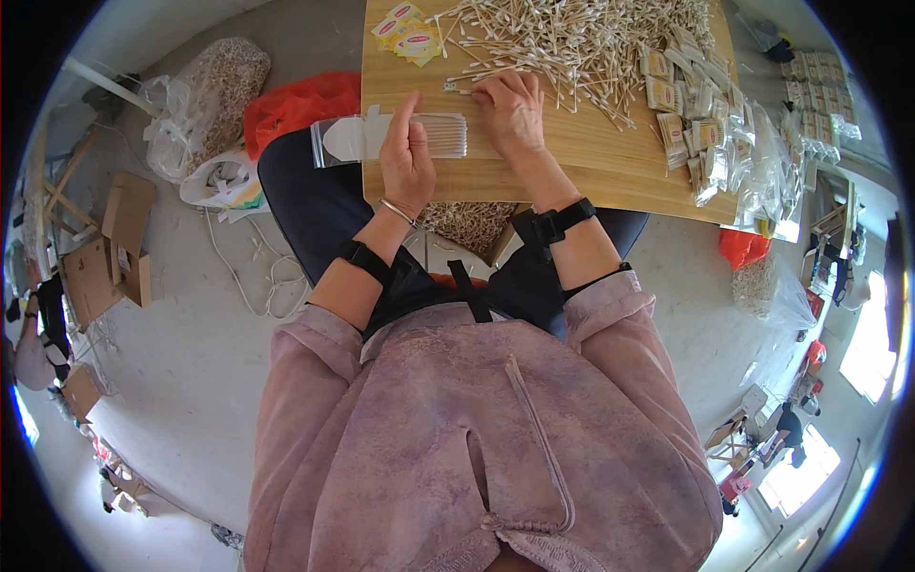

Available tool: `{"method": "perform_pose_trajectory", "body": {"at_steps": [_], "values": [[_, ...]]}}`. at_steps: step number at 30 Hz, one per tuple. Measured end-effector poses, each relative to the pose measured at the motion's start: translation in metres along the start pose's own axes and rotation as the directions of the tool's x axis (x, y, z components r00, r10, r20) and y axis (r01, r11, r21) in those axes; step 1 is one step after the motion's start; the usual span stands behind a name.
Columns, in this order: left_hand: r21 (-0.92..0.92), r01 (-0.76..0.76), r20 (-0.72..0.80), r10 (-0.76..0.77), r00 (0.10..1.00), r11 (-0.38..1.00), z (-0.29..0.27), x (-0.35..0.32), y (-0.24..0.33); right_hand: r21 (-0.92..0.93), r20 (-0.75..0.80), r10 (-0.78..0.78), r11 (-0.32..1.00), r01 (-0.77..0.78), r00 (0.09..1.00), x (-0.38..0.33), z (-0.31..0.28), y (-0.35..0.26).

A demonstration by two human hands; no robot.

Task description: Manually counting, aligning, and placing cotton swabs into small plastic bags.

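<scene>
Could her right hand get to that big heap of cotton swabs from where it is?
Probably yes. The right hand rests on the wooden board at the near edge of the loose cotton swabs, with nothing between them. The left hand holds a clear bag off to the side.

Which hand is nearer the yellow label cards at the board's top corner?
Left, narrowly. The left hand holds the clear bag of swabs below the yellow label cards; the right hand rests on the board, farther to their right.

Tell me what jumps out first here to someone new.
The big loose heap of cotton swabs on the far side of the wooden board. At its near edge, the left hand holds a clear bag of swabs while the right hand rests at the heap's edge. Filled packets pile up on the right.
</scene>
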State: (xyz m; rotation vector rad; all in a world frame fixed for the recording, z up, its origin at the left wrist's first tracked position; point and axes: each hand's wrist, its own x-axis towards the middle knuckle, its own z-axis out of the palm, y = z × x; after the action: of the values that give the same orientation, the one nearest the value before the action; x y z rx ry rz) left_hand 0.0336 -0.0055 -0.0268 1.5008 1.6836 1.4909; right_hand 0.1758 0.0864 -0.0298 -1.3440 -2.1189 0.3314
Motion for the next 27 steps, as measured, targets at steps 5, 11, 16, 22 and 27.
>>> {"method": "perform_pose_trajectory", "body": {"at_steps": [5,11,16,22,27], "values": [[-0.044,0.02,-0.064,-0.023,0.998,0.999,0.001,-0.002,-0.004,0.076,0.097,-0.052,0.996,0.045,0.994,-0.004,0.006,-0.027],[-0.153,0.013,-0.116,-0.031,0.993,0.988,0.0,0.0,-0.001,0.574,-0.045,0.199,0.807,-0.138,0.979,-0.011,0.007,-0.032],[-0.143,0.025,-0.033,-0.03,0.999,0.989,-0.004,0.003,-0.002,0.718,0.058,0.255,0.661,-0.218,0.965,-0.023,0.014,-0.042],[-0.189,0.051,0.028,-0.046,0.999,0.981,-0.006,0.003,-0.008,0.692,0.013,0.171,0.71,-0.133,0.985,-0.023,0.018,-0.053],[-0.282,0.091,-0.021,-0.101,0.995,0.955,-0.003,0.002,-0.004,0.415,0.001,0.01,0.91,-0.009,1.0,-0.022,0.017,-0.049]]}}
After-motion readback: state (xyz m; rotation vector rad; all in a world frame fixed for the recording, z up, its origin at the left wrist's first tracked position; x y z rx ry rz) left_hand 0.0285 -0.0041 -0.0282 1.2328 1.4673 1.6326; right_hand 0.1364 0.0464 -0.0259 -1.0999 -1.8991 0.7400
